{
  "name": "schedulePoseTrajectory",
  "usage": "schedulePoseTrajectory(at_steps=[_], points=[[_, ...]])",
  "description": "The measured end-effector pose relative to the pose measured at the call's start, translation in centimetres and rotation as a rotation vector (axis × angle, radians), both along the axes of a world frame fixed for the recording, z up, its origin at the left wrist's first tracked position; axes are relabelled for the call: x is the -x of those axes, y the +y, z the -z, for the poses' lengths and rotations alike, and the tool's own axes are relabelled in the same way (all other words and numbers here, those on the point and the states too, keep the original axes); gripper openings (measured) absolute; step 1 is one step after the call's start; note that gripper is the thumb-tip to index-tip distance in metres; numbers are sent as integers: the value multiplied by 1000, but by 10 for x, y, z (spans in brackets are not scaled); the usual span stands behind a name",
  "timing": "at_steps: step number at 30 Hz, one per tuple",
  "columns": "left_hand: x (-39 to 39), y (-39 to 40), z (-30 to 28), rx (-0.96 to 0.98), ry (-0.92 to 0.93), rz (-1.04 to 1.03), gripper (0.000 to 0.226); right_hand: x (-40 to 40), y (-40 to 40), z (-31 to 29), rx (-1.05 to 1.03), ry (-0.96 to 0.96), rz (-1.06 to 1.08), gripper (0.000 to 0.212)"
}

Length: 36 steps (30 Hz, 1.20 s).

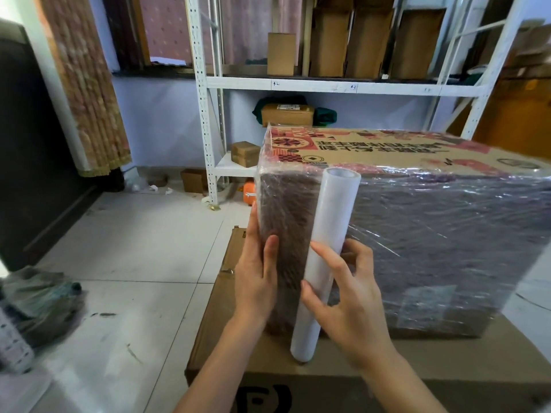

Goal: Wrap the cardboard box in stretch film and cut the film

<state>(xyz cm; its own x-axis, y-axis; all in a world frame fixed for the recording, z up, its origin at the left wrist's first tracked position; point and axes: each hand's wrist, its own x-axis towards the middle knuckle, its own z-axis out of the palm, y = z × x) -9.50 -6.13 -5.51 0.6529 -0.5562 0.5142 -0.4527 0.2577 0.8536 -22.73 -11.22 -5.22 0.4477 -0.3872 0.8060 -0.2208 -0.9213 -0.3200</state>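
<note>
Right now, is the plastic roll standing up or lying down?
Standing up. The film roll is upright against the wrapped box, its open end on top, held by the right hand.

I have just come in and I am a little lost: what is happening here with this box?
A person is wrapping a printed cardboard box in stretch film. The right hand holds the film roll upright at the box's near corner, while the left hand presses flat on the side. Film already covers the sides; it is not cut.

Left hand (257, 274) flat, fingers straight, pressing; right hand (347, 296) curled, gripping.
</note>
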Motion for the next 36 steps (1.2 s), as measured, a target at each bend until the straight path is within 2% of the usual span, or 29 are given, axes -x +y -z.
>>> schedulePoseTrajectory(at_steps=[7,16,18,21,23,28,36], points=[[-4,-10,-23,39,15,-62,73,-2,-10,-27,-47,-22,-30,58],[-26,-26,-105,-211,127,-110,61,-23,-28,-118,-208,96,-9,59],[-33,-36,-123,-268,175,-84,57,-33,-35,-138,-228,170,87,63],[-45,-54,-151,-327,225,-44,56,-50,-46,-172,-260,382,230,79],[-54,-66,-166,-368,269,-29,53,-61,-56,-188,-342,541,230,88],[-70,-84,-194,-492,349,2,50,-73,-80,-202,-505,564,122,89],[-84,-107,-246,-779,478,-62,48,-70,-103,-236,-527,768,238,85]])
